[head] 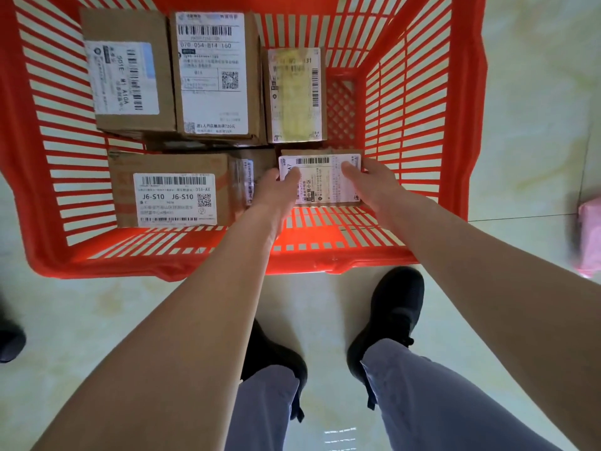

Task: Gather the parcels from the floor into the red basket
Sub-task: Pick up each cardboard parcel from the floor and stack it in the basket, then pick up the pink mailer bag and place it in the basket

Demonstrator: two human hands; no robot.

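Note:
The red basket [422,125] stands on the floor in front of my feet. Inside it, a small cardboard parcel [325,180] with a white label sits low at the front right. My left hand [276,187] grips its left edge and my right hand [367,180] grips its right edge, thumbs on the label. Several other cardboard parcels lie in the basket: one at the front left [169,190], one at the back left [126,73], a tall one at the back middle [214,76], and a small one with a yellowish label [296,96].
The pale tiled floor [536,92] surrounds the basket. A pink parcel [590,236] lies on the floor at the right edge. My black shoes [396,304] stand just behind the basket's front rim. A dark object [9,340] shows at the left edge.

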